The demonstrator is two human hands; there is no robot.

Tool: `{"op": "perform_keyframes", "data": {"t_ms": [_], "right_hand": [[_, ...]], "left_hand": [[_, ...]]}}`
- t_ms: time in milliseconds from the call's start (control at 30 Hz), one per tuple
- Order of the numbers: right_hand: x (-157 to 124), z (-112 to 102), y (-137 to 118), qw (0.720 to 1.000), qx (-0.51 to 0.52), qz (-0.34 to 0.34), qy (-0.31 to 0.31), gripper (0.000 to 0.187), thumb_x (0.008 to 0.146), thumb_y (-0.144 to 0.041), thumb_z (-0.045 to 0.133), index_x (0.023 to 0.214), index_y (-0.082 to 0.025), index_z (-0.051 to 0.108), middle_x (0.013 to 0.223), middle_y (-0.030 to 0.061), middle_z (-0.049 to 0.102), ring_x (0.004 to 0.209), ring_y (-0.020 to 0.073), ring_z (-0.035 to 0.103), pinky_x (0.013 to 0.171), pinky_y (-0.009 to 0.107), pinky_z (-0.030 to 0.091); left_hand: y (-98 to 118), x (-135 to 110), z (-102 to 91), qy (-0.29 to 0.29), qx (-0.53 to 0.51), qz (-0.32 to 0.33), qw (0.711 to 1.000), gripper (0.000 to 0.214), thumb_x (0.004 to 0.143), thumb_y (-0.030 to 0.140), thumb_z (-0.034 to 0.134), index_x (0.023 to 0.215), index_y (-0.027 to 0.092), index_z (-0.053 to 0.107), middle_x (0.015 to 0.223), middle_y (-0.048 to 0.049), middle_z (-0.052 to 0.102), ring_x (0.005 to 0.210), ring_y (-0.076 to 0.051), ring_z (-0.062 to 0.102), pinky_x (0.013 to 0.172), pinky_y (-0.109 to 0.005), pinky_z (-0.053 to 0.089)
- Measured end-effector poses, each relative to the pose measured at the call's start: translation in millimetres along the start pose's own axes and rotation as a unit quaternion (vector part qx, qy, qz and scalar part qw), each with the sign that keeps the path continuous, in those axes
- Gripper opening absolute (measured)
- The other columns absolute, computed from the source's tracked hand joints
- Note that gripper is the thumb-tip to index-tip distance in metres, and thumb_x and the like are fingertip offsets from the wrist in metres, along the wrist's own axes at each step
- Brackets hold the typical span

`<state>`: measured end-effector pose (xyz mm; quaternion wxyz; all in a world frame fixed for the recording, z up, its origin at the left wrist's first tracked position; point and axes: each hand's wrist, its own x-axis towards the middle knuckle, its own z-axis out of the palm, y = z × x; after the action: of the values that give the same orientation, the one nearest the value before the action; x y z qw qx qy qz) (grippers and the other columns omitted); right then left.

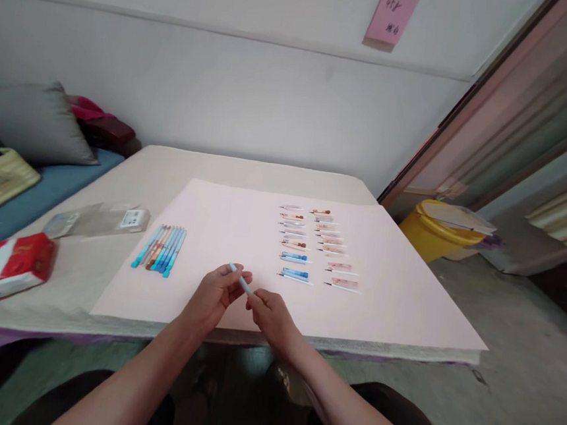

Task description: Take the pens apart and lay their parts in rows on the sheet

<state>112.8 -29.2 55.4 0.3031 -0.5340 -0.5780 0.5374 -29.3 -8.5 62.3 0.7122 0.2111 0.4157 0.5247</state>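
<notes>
My left hand pinches a slim light-blue pen near its upper end, just above the front of the pink sheet. My right hand is closed around the pen's lower end, so that tip is hidden by the fingers. Left of my hands lies a tight row of several pens with blue and brown ends. Ahead and to the right, pen parts lie in two columns: a nearer-left column and a right column, each with patterned pieces beside thin white refills.
A red tissue pack and a clear plastic bag lie at the table's left side. A yellow bin stands on the floor at right. A grey cushion rests at far left; a pink note hangs on the wall.
</notes>
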Motion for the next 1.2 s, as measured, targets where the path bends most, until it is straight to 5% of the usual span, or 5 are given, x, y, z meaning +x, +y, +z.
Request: {"op": "perform_keyframes", "data": {"t_ms": [300,500,667,867,1200], "right_hand": [[-1.7,-1.3,-5.0,1.0,-0.006,-0.007,0.004,0.025,0.081,-0.028,0.043,0.062,-0.016,0.053,0.045,-0.0049,0.042,0.043,0.0072,0.036,0.044,0.02,0.026],[0.0,-3.1,-3.1,0.999,0.031,0.03,0.0,0.021,0.079,-0.025,0.043,0.062,-0.016,0.052,0.043,-0.006,0.039,0.041,0.0065,0.032,0.043,0.02,0.024],[-1.0,-2.5,-1.2,1.0,-0.002,-0.003,0.005,0.023,0.08,-0.027,0.043,0.062,-0.016,0.052,0.044,-0.0049,0.042,0.043,0.0072,0.036,0.043,0.02,0.025],[-0.7,-4.8,-4.4,1.0,0.008,0.016,0.008,0.022,0.08,-0.025,0.043,0.063,-0.016,0.052,0.044,-0.0057,0.04,0.042,0.0067,0.034,0.042,0.019,0.025],[-2.0,-1.9,-1.0,0.998,-0.06,-0.029,0.002,0.024,0.082,-0.025,0.043,0.062,-0.016,0.052,0.047,-0.0046,0.042,0.047,0.0075,0.038,0.047,0.02,0.026]], "left_hand": [[-0.9,0.6,-2.6,0.006,0.038,0.011,0.999,0.013,0.067,0.016,0.069,0.077,0.013,0.06,0.078,-0.0067,0.066,0.076,-0.015,0.063,0.068,-0.024,0.049],[-1.0,2.0,-2.3,-0.029,-0.007,-0.005,1.0,0.024,0.071,0.015,0.065,0.094,0.013,0.061,0.094,-0.0115,0.067,0.092,-0.02,0.062,0.08,-0.032,0.05],[-2.3,3.7,-5.1,0.001,0.038,0.008,0.999,0.015,0.068,0.017,0.069,0.079,0.013,0.061,0.08,-0.0069,0.066,0.076,-0.015,0.063,0.066,-0.023,0.05],[-1.3,0.1,-0.4,-0.035,-0.001,-0.008,0.999,0.024,0.07,0.018,0.067,0.093,0.013,0.061,0.094,-0.0113,0.067,0.092,-0.021,0.062,0.08,-0.032,0.049],[-1.9,4.0,-6.6,0.122,0.097,0.024,0.988,0.029,0.059,0.032,0.076,0.067,0.014,0.055,0.061,0.0016,0.059,0.053,-0.006,0.053,0.052,-0.018,0.041]]}}
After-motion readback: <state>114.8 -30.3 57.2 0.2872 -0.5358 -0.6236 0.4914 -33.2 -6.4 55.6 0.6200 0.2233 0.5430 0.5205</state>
